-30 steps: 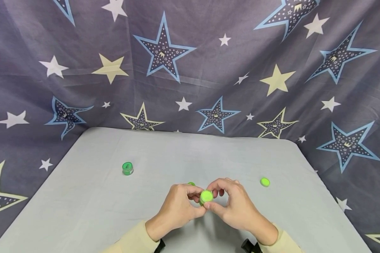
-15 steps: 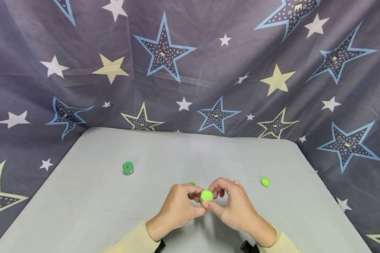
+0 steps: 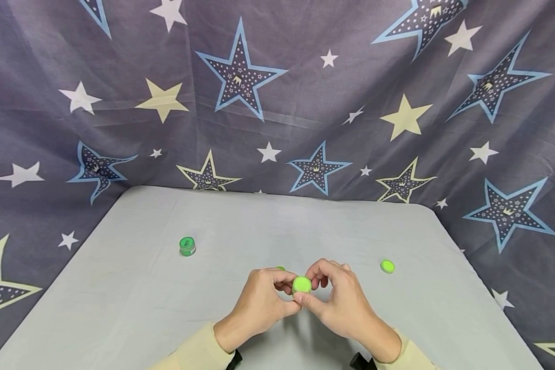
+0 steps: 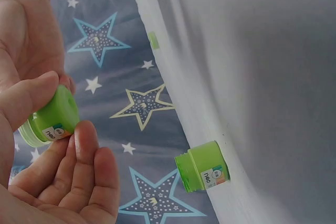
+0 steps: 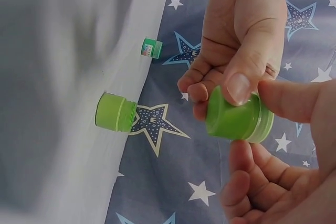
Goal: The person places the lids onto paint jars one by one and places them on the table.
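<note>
A small light-green jar point(image 3: 301, 285) with a screw lid is between both hands, above the table at its near middle. My left hand point(image 3: 256, 300) grips the jar's body, the thumb lying across its side in the right wrist view. On the lid, my right hand point(image 3: 347, 303) pinches the rim between thumb and index finger. The lid faces up toward the head camera. Behind the left hand stands a second light-green jar point(image 4: 202, 166), mostly hidden in the head view; its threaded neck shows in both wrist views, with no lid on it.
A loose light-green lid point(image 3: 387, 266) lies on the table to the right. Farther back on the left stands a darker green jar point(image 3: 187, 246). The table point(image 3: 240, 221) has a pale cloth, and a star-patterned curtain point(image 3: 277, 103) hangs behind and along the sides.
My right hand has turned slightly, its thumb shifting a little left and up along the lid rim. The left hand stays almost still, still gripping the jar.
</note>
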{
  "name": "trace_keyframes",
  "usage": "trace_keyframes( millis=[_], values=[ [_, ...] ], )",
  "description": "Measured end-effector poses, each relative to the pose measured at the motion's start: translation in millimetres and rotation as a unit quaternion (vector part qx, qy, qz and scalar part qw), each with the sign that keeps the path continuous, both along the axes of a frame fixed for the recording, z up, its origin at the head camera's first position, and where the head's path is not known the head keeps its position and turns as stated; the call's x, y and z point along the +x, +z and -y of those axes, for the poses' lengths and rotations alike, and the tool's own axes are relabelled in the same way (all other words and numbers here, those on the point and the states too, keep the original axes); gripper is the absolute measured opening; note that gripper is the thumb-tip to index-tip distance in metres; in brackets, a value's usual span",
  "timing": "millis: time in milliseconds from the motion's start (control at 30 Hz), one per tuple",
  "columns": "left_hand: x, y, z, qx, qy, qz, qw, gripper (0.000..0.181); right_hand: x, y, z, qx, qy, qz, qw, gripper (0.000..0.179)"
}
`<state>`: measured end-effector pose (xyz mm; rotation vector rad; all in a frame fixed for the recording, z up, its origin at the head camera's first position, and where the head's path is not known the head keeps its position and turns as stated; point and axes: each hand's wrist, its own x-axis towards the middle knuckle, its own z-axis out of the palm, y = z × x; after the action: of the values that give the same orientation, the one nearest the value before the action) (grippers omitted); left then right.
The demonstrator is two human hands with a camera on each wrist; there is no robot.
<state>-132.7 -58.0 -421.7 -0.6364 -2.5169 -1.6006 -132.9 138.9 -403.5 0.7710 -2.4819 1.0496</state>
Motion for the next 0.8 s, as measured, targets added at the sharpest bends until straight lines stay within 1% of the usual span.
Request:
trace_keyframes(
  millis=[133,300,600,700,800],
  values=[
    [-0.1,-0.4,-0.6,0.003,0.004,-0.003,1.0000,0.023,-0.3,-1.7,1.2,-0.001,-0.007,-0.009,0.9999,0.037],
    [-0.3,-1.3,-0.5,0.008,0.001,-0.007,0.9999,0.024,-0.6,-2.6,1.5,0.006,-0.013,-0.007,0.9999,0.040],
    [-1.1,-0.8,1.1,0.003,-0.002,-0.014,0.9999,0.024,-0.9,0.8,-2.6,0.020,-0.008,0.012,0.9997,0.043],
    [-1.4,-0.7,1.5,0.003,-0.003,-0.014,0.9999,0.025,-0.9,1.7,-4.2,0.018,0.003,0.012,0.9998,0.041],
    [-1.4,-0.9,1.6,0.003,-0.006,-0.009,0.9999,0.024,-0.7,2.5,-6.0,0.010,0.031,0.004,0.9995,0.046]
  ],
)
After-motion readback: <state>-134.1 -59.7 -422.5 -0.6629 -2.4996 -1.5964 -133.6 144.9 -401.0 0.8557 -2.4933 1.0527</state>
